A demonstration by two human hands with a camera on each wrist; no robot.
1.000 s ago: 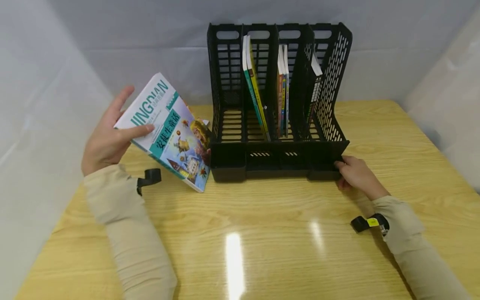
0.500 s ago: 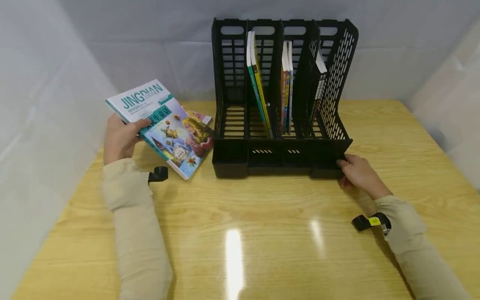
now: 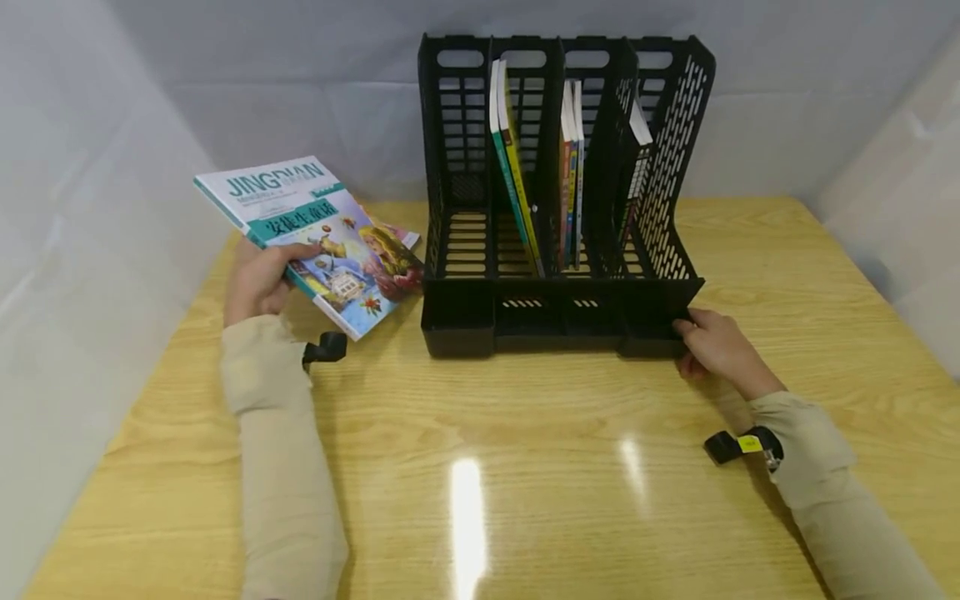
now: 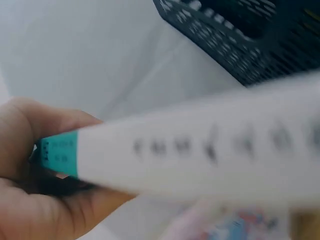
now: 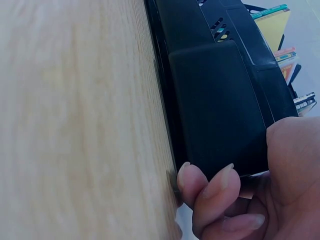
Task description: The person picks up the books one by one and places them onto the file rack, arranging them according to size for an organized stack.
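Observation:
A paperback book [image 3: 352, 246] with a white, teal and illustrated cover is held by my left hand [image 3: 258, 279], thumb on the cover and fingers beneath. It tilts above the table, left of the black file rack [image 3: 555, 337]. In the left wrist view, the blurred white spine [image 4: 175, 155] lies between thumb and fingers. Partly hidden under it is another, pinkish book [image 3: 408, 239]. My right hand [image 3: 720, 350] grips the rack's front right corner. In the right wrist view, its fingers [image 5: 217, 187] curl at the corner's lower edge.
Standing in the rack's second compartment are a teal and a yellow book [image 3: 516, 175], leaning. The third holds several thin books [image 3: 572, 179], the fourth a dark-spined one [image 3: 636, 179]. A pale cloth wall [image 3: 300, 100] rises behind the wooden table [image 3: 562, 500].
My left hand has moved right and lowered, carrying the book, which has swung to a flatter tilt. More of the pinkish book shows. My right hand stays at the rack's corner.

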